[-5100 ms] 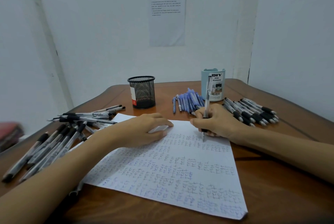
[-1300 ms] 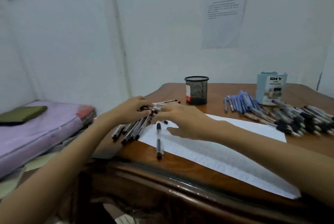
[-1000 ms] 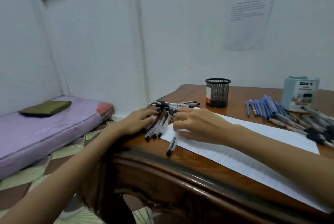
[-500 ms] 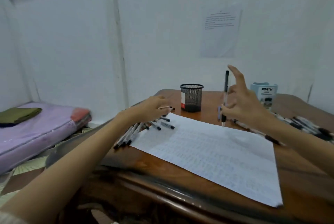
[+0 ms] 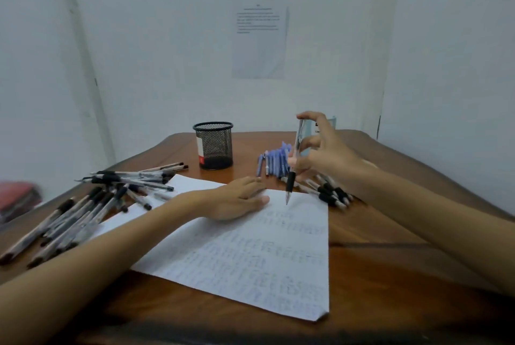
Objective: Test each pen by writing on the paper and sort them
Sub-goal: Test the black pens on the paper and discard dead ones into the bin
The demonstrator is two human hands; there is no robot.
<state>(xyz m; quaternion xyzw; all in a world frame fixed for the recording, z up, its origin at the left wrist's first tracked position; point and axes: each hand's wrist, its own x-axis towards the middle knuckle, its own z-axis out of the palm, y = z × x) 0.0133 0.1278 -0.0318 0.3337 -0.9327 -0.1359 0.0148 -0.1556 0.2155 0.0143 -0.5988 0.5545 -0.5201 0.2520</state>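
With the right hand [image 5: 323,149] pinching the clear-barrelled, black-grip pen [image 5: 295,155] high on its barrel, tip just above the far edge of the scribble-covered white paper sheet [image 5: 264,247], and the left hand [image 5: 237,199] lying flat on that sheet, the high grip risks the tip skidding onto the brown wooden desk [image 5: 390,275]

Behind the fingers [image 5: 310,116] of the right hand [image 5: 330,156], a pale blue cup [image 5: 333,121] is mostly hidden (only slivers show). Below those fingers the writing on the paper [image 5: 278,247] blurs beyond reading; the wall notice [image 5: 259,41] above has print too small.
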